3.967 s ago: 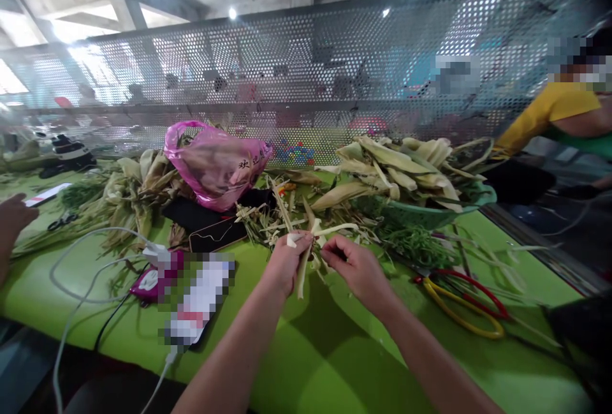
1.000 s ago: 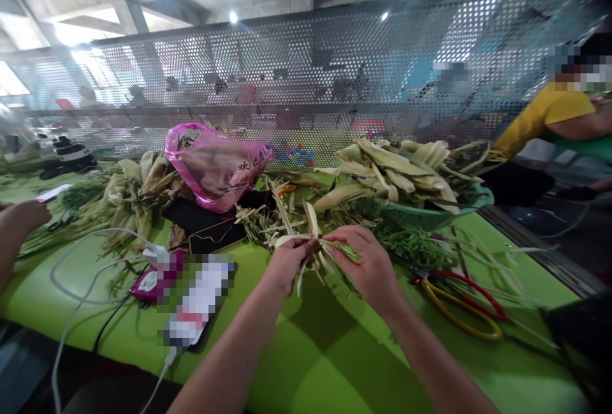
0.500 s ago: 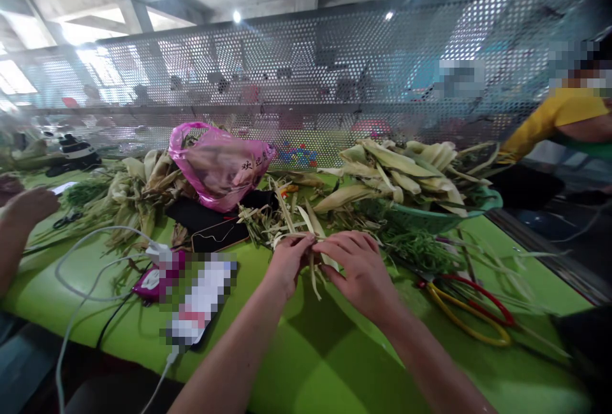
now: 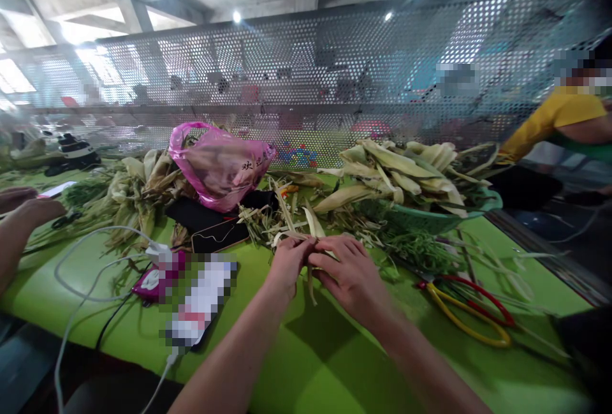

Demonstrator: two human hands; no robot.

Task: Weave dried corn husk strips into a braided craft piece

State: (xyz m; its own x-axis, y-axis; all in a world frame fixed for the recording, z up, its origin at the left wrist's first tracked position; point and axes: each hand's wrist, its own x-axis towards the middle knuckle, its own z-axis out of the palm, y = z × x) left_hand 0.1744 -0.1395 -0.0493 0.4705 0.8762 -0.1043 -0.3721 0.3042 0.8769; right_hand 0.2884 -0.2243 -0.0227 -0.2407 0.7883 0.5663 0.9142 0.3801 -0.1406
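Note:
Between my two hands are pale strips of corn husk (image 4: 313, 222), some standing up beyond my fingers and one end hanging below them. My left hand (image 4: 288, 264) is closed, its thumb and forefinger pinching the strips. My right hand (image 4: 348, 273) meets it from the other side, fingertips bent in and pressed on the same husk strips. The fingertips of both hands almost touch, and they hide the exact point of the pinch. Just past my hands lies a scatter of husk scraps (image 4: 261, 222) on the green table (image 4: 315, 363).
A green basket (image 4: 430, 217) heaped with husks stands at right, near red-and-yellow-handled scissors (image 4: 471, 315). A pink plastic bag (image 4: 222, 168), a charging phone (image 4: 201, 302) and a purple power strip (image 4: 155, 277) with cables lie left. A co-worker's hands (image 4: 36, 210) are at far left.
My right hand has shifted slightly left, closer to my left hand, its fingers more curled. The upright husk strips have tilted and moved a little. The co-worker's hands at far left have moved.

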